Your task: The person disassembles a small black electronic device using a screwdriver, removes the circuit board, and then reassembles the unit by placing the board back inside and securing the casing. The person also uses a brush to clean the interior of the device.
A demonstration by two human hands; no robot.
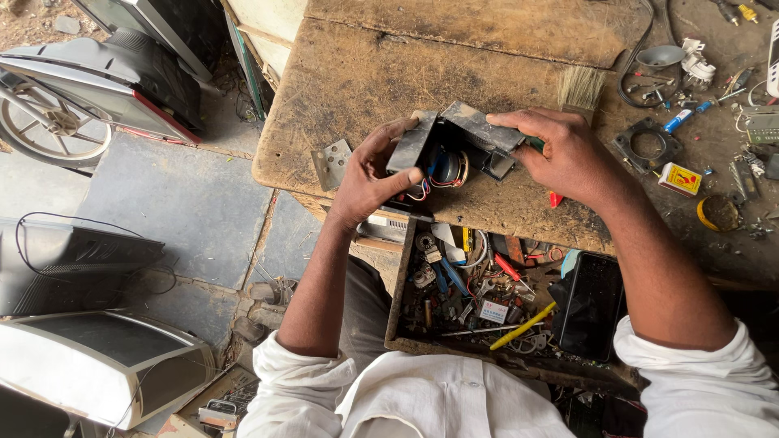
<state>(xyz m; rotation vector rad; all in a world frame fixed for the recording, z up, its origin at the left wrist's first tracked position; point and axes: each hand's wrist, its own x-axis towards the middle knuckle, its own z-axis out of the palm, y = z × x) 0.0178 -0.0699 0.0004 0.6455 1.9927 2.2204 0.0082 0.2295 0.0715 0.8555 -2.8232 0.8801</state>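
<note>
L hand (369,174) gripped the left side of the unit (449,154), thumb across its flap. The unit sat btwn both hands on the bench (365,73), casing already split open, coil and wires (445,170) exposed; nothing looked removed yet. R hand (568,154) pinched the right flap from above, brush (580,89) just beyond it.

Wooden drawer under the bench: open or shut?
Open: the wooden drawer is pulled out, with its jumble of tools and a black phone exposed.
</note>
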